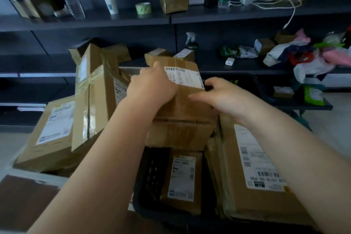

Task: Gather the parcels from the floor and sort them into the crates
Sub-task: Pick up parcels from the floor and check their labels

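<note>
Nearest, a black crate holds a small labelled parcel standing on edge, with a large flat parcel just to its right. Above them both hands work a cardboard box resting across the crate's far end: the left hand curls over its top edge by the label, while the right hand lies on its right side, fingers fairly straight. The creased box looks stiff but light; opposite edges seem the safest hold. Behind, dark shelves carry clutter.
</note>
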The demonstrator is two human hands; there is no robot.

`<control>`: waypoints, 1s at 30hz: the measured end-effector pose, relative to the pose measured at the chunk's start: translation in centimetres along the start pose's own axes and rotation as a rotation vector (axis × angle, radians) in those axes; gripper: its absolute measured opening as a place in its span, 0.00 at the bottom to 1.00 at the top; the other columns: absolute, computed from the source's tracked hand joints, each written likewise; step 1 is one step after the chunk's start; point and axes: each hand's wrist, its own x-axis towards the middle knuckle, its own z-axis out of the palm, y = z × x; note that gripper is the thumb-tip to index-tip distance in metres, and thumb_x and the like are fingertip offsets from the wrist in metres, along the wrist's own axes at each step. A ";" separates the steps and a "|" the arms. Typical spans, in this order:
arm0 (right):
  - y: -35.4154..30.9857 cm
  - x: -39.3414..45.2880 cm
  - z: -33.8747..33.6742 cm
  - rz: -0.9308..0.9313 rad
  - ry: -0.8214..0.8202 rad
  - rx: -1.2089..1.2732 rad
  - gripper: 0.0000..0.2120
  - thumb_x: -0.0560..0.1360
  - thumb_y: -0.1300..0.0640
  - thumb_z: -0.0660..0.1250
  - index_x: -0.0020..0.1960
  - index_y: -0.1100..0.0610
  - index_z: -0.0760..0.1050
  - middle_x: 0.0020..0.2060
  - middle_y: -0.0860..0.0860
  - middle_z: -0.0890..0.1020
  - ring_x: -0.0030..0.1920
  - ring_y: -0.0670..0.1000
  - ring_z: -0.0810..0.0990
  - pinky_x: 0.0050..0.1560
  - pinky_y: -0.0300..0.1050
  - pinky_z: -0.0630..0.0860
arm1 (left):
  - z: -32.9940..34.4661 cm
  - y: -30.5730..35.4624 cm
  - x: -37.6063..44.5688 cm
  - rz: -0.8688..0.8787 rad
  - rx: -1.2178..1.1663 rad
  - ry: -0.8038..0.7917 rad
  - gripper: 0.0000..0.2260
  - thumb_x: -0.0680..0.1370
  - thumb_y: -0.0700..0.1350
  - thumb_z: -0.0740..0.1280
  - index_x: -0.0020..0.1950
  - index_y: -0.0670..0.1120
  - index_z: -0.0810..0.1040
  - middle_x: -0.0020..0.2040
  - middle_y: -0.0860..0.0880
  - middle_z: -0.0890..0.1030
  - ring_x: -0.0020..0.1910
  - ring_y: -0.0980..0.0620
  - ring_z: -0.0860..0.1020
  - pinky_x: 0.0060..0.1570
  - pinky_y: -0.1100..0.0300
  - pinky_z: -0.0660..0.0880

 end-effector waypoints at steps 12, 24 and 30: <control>5.0 -1.8 10.6 0.252 -0.920 -1.070 0.22 0.81 0.52 0.53 0.74 0.58 0.58 0.70 0.57 0.65 0.67 0.56 0.66 0.66 0.47 0.61 | 11.0 -3.3 -7.1 0.102 0.417 -0.892 0.25 0.75 0.45 0.66 0.70 0.42 0.65 0.64 0.40 0.74 0.61 0.42 0.73 0.61 0.51 0.71; 3.6 -3.7 -0.4 0.030 0.252 -0.815 0.20 0.77 0.49 0.60 0.68 0.49 0.66 0.63 0.47 0.73 0.60 0.51 0.74 0.55 0.49 0.72 | 16.0 -0.1 3.8 0.166 0.069 -0.242 0.19 0.77 0.52 0.59 0.67 0.49 0.67 0.65 0.44 0.70 0.64 0.41 0.67 0.60 0.43 0.65; 8.0 -2.5 -0.4 0.218 0.201 -0.891 0.22 0.76 0.41 0.57 0.67 0.48 0.65 0.64 0.48 0.71 0.66 0.53 0.67 0.69 0.60 0.58 | 22.8 -1.6 3.4 0.135 0.186 -0.372 0.22 0.78 0.58 0.48 0.70 0.52 0.63 0.70 0.46 0.66 0.71 0.40 0.59 0.67 0.33 0.43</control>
